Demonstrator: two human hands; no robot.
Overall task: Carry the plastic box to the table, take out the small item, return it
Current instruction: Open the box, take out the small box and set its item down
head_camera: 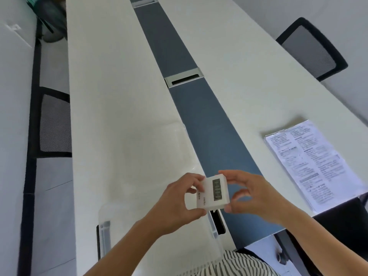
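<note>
You are holding one small timer (214,192) up in the air. Your left hand (179,204) is pinching its left edge and your right hand (253,196) is pinching its right edge, fingers clamped on it. One clear box (105,234) is sitting on the table (111,96), right under your fingers, with its lid (159,148) lying just past them. So the box is carried and the timer is out. Putting it back is left. One stack of papers (314,164) is lying off to the right of your fingers.

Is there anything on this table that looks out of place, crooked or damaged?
Nothing looks damaged or spilled. The stack of printed white papers lies skewed to the table's edge, its near corner overhanging. Both hands, left and right, hold the small white digital timer above the clear plastic box.
</note>
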